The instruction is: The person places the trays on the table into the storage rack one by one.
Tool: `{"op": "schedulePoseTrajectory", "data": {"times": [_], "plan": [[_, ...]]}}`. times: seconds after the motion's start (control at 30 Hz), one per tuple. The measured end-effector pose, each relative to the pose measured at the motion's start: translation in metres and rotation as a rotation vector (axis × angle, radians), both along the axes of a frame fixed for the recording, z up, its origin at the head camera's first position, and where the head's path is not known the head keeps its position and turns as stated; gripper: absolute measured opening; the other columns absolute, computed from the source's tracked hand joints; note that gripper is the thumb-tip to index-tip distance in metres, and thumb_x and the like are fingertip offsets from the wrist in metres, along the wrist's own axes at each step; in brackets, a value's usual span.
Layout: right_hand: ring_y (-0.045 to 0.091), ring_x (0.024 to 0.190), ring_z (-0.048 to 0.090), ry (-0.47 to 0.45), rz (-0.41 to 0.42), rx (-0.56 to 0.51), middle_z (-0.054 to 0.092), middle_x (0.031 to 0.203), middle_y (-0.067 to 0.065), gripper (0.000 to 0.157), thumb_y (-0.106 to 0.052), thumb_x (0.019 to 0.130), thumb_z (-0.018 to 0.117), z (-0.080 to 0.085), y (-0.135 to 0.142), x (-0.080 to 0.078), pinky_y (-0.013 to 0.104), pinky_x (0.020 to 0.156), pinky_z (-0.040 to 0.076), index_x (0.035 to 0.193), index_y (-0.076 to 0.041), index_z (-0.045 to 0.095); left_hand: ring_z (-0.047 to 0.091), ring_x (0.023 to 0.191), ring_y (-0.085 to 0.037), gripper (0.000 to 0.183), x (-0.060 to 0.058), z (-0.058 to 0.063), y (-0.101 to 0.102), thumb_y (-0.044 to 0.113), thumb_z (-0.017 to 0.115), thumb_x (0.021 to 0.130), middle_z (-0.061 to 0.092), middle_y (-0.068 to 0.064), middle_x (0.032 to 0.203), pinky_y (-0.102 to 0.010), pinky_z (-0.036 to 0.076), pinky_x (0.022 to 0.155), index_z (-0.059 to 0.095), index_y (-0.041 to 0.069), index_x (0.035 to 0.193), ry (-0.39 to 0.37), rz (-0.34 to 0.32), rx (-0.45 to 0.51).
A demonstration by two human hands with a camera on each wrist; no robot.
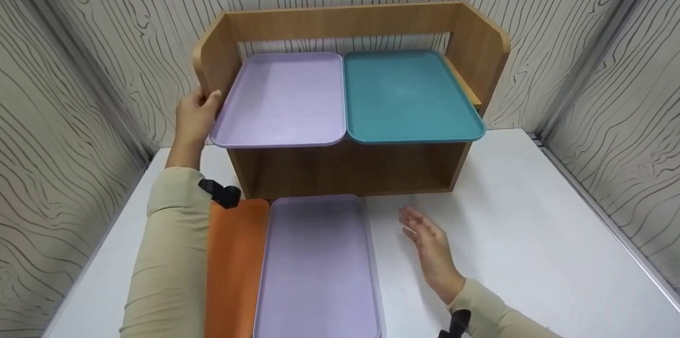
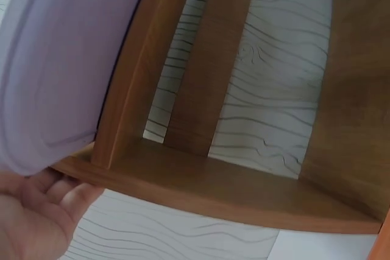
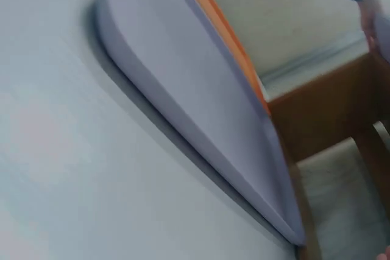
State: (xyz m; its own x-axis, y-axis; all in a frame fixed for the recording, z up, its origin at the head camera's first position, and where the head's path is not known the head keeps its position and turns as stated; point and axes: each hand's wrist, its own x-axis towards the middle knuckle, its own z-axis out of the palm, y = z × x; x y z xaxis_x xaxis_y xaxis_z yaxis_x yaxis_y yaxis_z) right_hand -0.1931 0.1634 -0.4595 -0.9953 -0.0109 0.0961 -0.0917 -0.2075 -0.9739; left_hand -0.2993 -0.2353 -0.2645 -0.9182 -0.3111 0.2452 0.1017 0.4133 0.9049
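A two-level wooden shelf (image 1: 345, 23) stands on the table at the back. My left hand (image 1: 194, 117) grips its left side panel (image 1: 215, 61), thumb up at the front edge. In the left wrist view, fingers (image 2: 76, 198) curl against that panel, while the lavender tray hides part of the hand. This lavender tray (image 1: 287, 99) lies flat on the upper shelf, its left edge close to my thumb. Beside it lies a teal tray (image 1: 409, 96). Over the white table, right of a second lavender tray (image 1: 319, 269), my right hand (image 1: 429, 247) is held with fingers extended, holding nothing.
An orange tray (image 1: 236, 269) lies left of the lower lavender tray, partly behind my left sleeve (image 1: 170, 253). Both are on the white table (image 1: 531, 221) in front of the shelf's lower compartment (image 1: 350, 168). Wood-patterned walls (image 1: 632, 131) enclose the back and sides.
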Motion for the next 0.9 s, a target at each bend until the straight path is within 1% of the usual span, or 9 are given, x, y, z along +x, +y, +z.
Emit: {"op": "schedulePoseTrajectory", "data": {"times": [0.1, 0.2, 0.27, 0.4, 0.5, 0.6, 0.7, 0.77, 0.9], "plan": [[0.02, 0.121, 0.05, -0.055, 0.023, 0.076, 0.048, 0.137, 0.02, 0.043, -0.008, 0.097, 0.041, -0.01, -0.012, 0.009, 0.029, 0.102, 0.038, 0.135, 0.011, 0.037, 0.051, 0.108, -0.02, 0.046, 0.0, 0.0, 0.002, 0.03, 0.046, 0.098, 0.055, -0.016, 0.129, -0.032, 0.04, 0.096, 0.05, 0.001, 0.134, -0.008, 0.006, 0.051], [0.031, 0.127, 0.044, -0.101, 0.048, 0.132, 0.043, 0.139, 0.024, 0.044, -0.006, 0.095, 0.041, -0.018, -0.021, 0.015, 0.036, 0.105, 0.034, 0.136, 0.01, 0.038, 0.051, 0.11, -0.02, 0.047, 0.0, 0.0, 0.002, 0.03, 0.047, 0.097, 0.054, -0.016, 0.131, -0.031, 0.039, 0.097, 0.05, 0.0, 0.133, -0.022, 0.019, 0.072], [0.037, 0.129, 0.04, -0.118, 0.069, 0.141, 0.042, 0.139, 0.026, 0.045, -0.005, 0.094, 0.042, -0.022, -0.026, 0.02, 0.039, 0.107, 0.032, 0.136, 0.011, 0.037, 0.051, 0.111, -0.02, 0.047, 0.001, 0.001, 0.002, 0.029, 0.047, 0.096, 0.054, -0.016, 0.131, -0.031, 0.039, 0.097, 0.051, -0.001, 0.132, -0.025, 0.026, 0.075], [0.039, 0.13, 0.038, -0.129, 0.104, 0.154, 0.04, 0.14, 0.027, 0.047, -0.009, 0.096, 0.046, -0.026, -0.037, 0.028, 0.039, 0.106, 0.033, 0.136, 0.011, 0.036, 0.051, 0.11, -0.02, 0.046, 0.001, 0.004, 0.003, 0.026, 0.048, 0.095, 0.055, -0.016, 0.129, -0.03, 0.04, 0.097, 0.052, -0.002, 0.131, -0.01, 0.042, 0.085], [0.041, 0.131, 0.035, -0.133, 0.132, 0.167, 0.037, 0.142, 0.027, 0.051, -0.012, 0.095, 0.049, -0.029, -0.044, 0.032, 0.042, 0.106, 0.033, 0.138, 0.011, 0.033, 0.052, 0.11, -0.02, 0.044, 0.0, 0.005, 0.004, 0.026, 0.048, 0.095, 0.056, -0.016, 0.129, -0.029, 0.04, 0.097, 0.053, -0.002, 0.13, -0.003, 0.049, 0.095], [0.042, 0.133, 0.03, -0.145, 0.158, 0.17, 0.032, 0.144, 0.028, 0.055, -0.008, 0.092, 0.051, -0.034, -0.049, 0.035, 0.044, 0.106, 0.032, 0.139, 0.011, 0.03, 0.052, 0.11, -0.02, 0.044, -0.001, 0.006, 0.005, 0.025, 0.049, 0.094, 0.056, -0.016, 0.129, -0.028, 0.04, 0.096, 0.054, -0.001, 0.129, -0.002, 0.053, 0.098], [0.043, 0.134, 0.028, -0.144, 0.152, 0.168, 0.031, 0.144, 0.029, 0.058, -0.001, 0.088, 0.052, -0.038, -0.054, 0.036, 0.044, 0.108, 0.029, 0.14, 0.012, 0.029, 0.052, 0.11, -0.019, 0.044, -0.001, 0.006, 0.005, 0.025, 0.049, 0.094, 0.057, -0.015, 0.128, -0.027, 0.04, 0.095, 0.055, -0.001, 0.129, -0.004, 0.053, 0.106], [0.043, 0.135, 0.026, -0.136, 0.131, 0.17, 0.03, 0.144, 0.03, 0.061, 0.003, 0.085, 0.054, -0.04, -0.057, 0.037, 0.044, 0.108, 0.027, 0.139, 0.012, 0.028, 0.052, 0.109, -0.019, 0.045, -0.001, 0.007, 0.005, 0.026, 0.049, 0.094, 0.056, -0.015, 0.129, -0.027, 0.041, 0.095, 0.054, -0.001, 0.129, -0.008, 0.055, 0.121], [0.045, 0.135, 0.023, -0.134, 0.107, 0.167, 0.026, 0.145, 0.032, 0.066, 0.009, 0.082, 0.054, -0.044, -0.063, 0.039, 0.047, 0.109, 0.023, 0.14, 0.013, 0.024, 0.052, 0.108, -0.018, 0.046, 0.001, 0.008, 0.005, 0.028, 0.05, 0.094, 0.055, -0.016, 0.13, -0.028, 0.041, 0.095, 0.053, 0.0, 0.13, -0.022, 0.064, 0.145]]}}
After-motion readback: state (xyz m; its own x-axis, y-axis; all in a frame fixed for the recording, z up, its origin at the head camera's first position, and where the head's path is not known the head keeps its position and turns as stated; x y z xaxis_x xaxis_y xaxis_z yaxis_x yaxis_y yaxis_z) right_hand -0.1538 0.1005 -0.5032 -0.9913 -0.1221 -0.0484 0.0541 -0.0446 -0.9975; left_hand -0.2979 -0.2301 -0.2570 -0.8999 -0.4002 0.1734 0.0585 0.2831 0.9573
